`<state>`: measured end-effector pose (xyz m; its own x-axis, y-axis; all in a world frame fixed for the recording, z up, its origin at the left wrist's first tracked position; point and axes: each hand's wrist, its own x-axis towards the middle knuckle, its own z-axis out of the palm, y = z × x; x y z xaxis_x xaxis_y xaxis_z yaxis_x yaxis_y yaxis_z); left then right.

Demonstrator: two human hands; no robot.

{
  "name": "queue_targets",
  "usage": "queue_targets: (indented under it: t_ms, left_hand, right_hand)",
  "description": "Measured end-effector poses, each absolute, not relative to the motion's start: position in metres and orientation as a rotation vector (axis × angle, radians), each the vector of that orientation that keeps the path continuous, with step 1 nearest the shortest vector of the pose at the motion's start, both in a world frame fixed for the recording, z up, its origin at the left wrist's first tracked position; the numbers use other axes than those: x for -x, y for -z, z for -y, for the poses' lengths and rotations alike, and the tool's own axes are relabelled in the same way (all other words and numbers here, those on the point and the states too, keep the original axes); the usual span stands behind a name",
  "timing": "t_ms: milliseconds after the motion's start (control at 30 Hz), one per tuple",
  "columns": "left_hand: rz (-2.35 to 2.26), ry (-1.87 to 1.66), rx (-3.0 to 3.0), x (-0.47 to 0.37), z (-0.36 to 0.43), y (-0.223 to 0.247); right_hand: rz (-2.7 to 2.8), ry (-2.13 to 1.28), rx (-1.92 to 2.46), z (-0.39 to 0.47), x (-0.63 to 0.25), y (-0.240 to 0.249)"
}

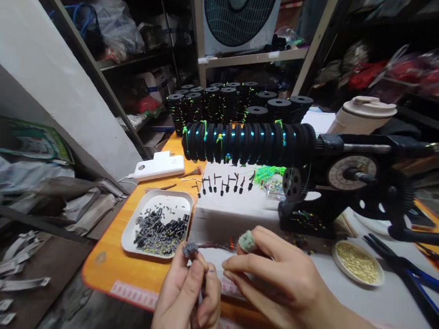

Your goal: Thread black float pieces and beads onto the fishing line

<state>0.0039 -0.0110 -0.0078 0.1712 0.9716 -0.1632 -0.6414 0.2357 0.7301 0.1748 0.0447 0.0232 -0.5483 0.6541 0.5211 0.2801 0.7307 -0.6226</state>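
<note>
My left hand (189,299) is closed in a pinch at the front edge of the table. A small grey, bristly piece (190,250) shows at its fingertips; whether it is held or wrapped round a finger I cannot tell. Close by on the right, my right hand (283,273) has two fingertips together, and anything between them is too small to name. A green wrap (247,241) covers one of its fingers. Behind the fingers runs a thin reddish-brown strand (215,245) with an orange part. The white tray (126,241) left of my hands holds many tiny grey and black parts.
A black hand-cranked machine (352,170) carries a ridged black roll (247,141) with bright cords. Small black pieces (227,185) hang or lie below it. Black spools (228,102) stand behind. Right are a dish of gold bits (358,261) and blue-handled pliers (411,281). A white power strip (160,165) lies left.
</note>
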Motion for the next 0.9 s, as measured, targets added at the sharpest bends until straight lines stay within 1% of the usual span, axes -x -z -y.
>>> queue_targets:
  t_ms: [400, 633, 733, 900]
  left_hand:
    - [-0.696, -1.199, -0.553, -0.006, 0.011, 0.01]
    - [-0.915, -1.225, -0.434, -0.018, 0.013, 0.007]
    - [-1.008, -1.393, -0.425, -0.032, 0.015, 0.008]
    - [-0.965, -1.931, -0.66, -0.039, 0.009, 0.007]
  right_hand:
    - [2.121, -0.577, 0.693, -0.043, -0.174, -0.027]
    - [2.074, -0.587, 0.676, -0.043, -0.175, -0.025]
    - [2.047, -0.614, 0.686, -0.04, -0.173, -0.023]
    - [2.072, -0.597, 0.642, -0.038, -0.176, -0.025]
